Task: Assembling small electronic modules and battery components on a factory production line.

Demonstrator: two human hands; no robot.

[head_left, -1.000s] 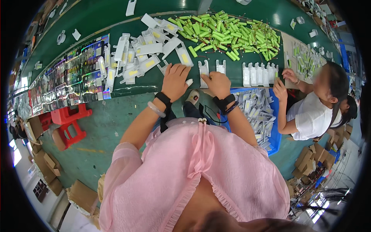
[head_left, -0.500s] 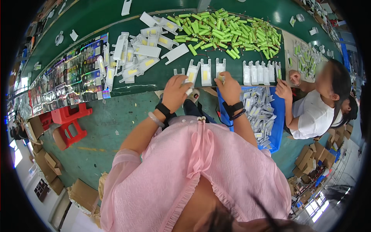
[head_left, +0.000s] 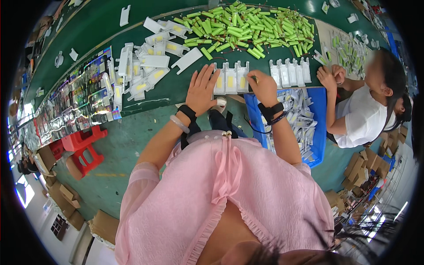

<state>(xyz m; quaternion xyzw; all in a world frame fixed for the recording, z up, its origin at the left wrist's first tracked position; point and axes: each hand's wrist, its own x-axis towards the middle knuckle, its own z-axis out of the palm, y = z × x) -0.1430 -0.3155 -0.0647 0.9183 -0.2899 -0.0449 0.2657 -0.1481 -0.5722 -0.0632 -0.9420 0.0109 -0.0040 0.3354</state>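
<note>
Three white plastic housings (head_left: 230, 77) stand side by side in a tight row at the near edge of the green bench (head_left: 110, 26), each a flat upright rectangle with a small tab on top and a yellow panel in its middle. The left hand (head_left: 202, 90) lies flat with spread fingers just beside the leftmost housing, touching its edge. The right hand (head_left: 263, 87) is curled at the rightmost housing, fingertips pinched against its upper right corner.
</note>
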